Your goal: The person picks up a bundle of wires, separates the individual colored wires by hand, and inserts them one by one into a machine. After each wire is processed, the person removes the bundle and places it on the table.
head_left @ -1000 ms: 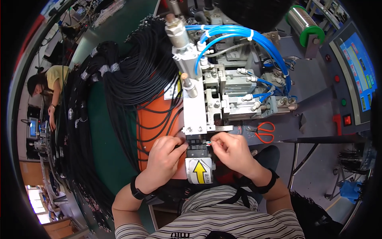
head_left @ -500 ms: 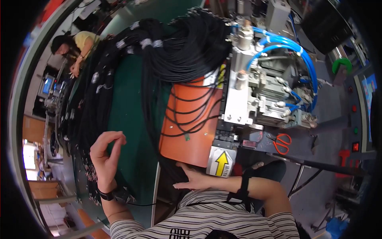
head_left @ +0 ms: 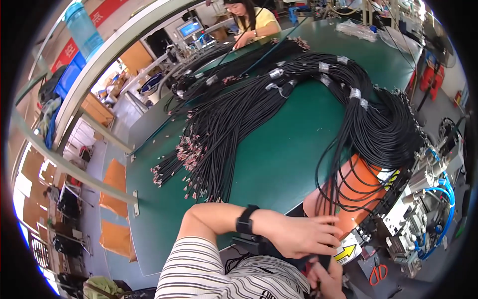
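My left hand, with a black band at its wrist, reaches across my body to the lower end of a hanging strand of black cables. Its fingers are curled round these cables. Just below it my right hand is closed near the picture's lower edge. A small red bit shows beside its fingers, but what they grip is hidden. The strand drops from a thick coiled bundle of black cables over an orange curved cover. A plate with a yellow arrow lies right of my hands.
Black cable bundles with pinkish ends lie across the green table. A metal machine with blue hoses stands at right, with orange-handled scissors near it. Across the table a person in yellow works.
The view has swung left, bringing more of the table in. My left hand has come from a raised pinch over the table onto the cables, beside my right hand, which has closed.
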{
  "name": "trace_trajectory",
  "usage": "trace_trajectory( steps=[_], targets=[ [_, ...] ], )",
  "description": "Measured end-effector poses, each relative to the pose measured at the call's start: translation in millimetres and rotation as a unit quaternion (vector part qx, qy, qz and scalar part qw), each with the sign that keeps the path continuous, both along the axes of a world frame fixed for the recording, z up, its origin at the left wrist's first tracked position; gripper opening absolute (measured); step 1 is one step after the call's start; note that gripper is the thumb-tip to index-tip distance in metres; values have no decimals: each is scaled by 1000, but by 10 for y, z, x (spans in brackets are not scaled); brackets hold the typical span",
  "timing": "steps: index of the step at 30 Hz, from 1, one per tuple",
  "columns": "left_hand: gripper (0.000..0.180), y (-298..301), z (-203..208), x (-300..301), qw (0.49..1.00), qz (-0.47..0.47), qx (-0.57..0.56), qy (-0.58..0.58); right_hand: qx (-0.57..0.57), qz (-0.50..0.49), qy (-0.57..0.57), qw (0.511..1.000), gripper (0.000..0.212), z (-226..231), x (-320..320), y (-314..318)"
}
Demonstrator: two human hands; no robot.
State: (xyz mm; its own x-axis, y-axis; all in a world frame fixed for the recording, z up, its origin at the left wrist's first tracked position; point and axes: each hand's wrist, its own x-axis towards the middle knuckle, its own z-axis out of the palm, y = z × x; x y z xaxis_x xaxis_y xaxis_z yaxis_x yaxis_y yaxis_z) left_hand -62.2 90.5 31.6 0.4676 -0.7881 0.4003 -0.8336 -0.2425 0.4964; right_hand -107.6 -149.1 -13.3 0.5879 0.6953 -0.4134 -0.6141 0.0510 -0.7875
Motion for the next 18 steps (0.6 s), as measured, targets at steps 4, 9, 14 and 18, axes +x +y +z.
trace_trajectory(
  steps=[4,9,14,18],
  targets=[
    [35,-366,-279,95,996,-10,-15,-91,101,74,35,992,48,104,104,-338],
    [28,-458,-531,289,984,44,47,-163,-106,-152,-130,974,32,402,52,-385],
    [21,-705,-513,348,970,80,-4,-229,-98,-227,-166,955,35,204,108,-589],
    [17,-686,-524,432,985,71,4,-158,79,-377,-10,923,47,197,36,-657]
  ],
)
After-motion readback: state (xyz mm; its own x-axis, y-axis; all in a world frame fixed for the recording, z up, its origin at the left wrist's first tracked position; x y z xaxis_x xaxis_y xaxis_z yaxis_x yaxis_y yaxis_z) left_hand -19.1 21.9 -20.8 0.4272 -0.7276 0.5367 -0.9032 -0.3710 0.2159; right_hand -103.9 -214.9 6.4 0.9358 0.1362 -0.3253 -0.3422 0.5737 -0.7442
